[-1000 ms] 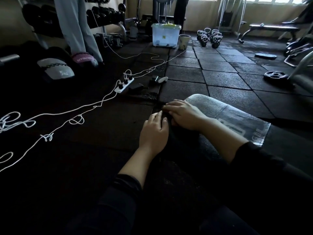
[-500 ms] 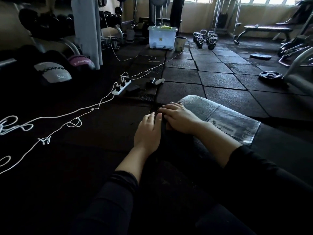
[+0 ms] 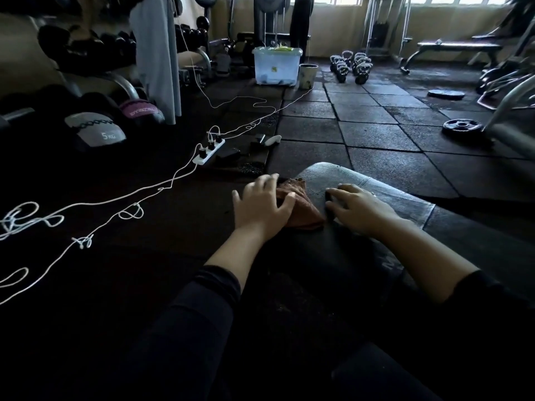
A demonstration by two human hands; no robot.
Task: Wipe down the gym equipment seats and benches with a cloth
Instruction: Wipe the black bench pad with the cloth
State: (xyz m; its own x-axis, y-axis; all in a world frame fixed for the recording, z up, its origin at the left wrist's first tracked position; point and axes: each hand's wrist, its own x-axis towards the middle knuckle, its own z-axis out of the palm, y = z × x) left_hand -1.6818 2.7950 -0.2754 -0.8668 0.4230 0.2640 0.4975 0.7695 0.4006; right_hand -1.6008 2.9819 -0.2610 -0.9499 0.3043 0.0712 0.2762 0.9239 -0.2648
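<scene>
Left hand (image 3: pixel 260 205) pressing brown cloth (image 3: pixel 301 206) flat, fingers spread; right hand (image 3: pixel 359 209) released, bracing bench pad (image 3: pixel 376 192) at 3 o'clock. Risk: cloth sliding off pad edge.

Two bare hands, no gloves. Left hand (image 3: pixel 260 205) and right hand (image 3: pixel 360 208) both show plain fingers (image 3: pixel 337 193), nails short as far as the dim light allows. No watch, bracelet or band on either wrist. Something pale glints near the right hand's far knuckles, too small to tell if it's a ring. Forearms bare from wrist to roughly mid-forearm. Left sleeve (image 3: pixel 199 311) and right sleeve (image 3: pixel 486 302) are dark, close to black, long, pushed up, with bunched ribbed-looking cuffs. No logos or prints visible on the fabric.
</scene>
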